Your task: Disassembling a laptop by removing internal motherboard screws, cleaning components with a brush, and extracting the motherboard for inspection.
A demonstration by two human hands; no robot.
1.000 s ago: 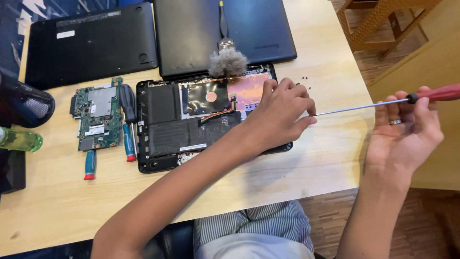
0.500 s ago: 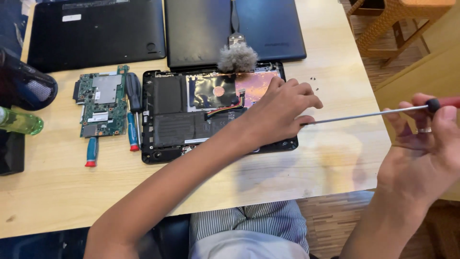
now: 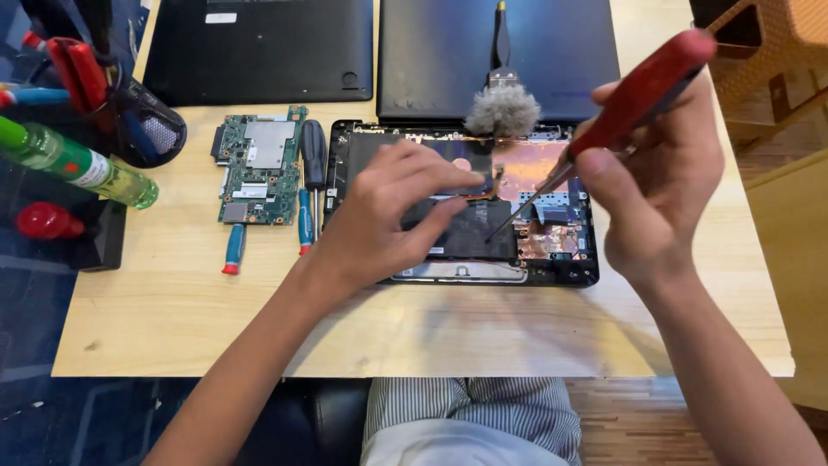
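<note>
An opened laptop base (image 3: 552, 263) lies on the wooden table (image 3: 172, 302), its black battery and copper-coloured parts exposed. My left hand (image 3: 392, 207) rests on the battery area, fingers spread and pressing down on the parts inside. My right hand (image 3: 660, 173) grips a red-handled screwdriver (image 3: 634, 95); its thin shaft slants down-left and its tip sits just right of my left fingers, over the battery's edge. A grey fluffy brush (image 3: 503, 108) lies at the base's far edge.
A green circuit board (image 3: 259, 168) lies left of the base, with a black screwdriver (image 3: 313, 151) and two small blue ones beside it. Two dark laptop covers (image 3: 259, 43) lie at the back. A tool cup (image 3: 142, 121) and green bottle (image 3: 78, 164) stand far left.
My right hand swung in from the right edge of the table to over the laptop base, bringing the screwdriver tip down onto it. My left hand slid left onto the battery area.
</note>
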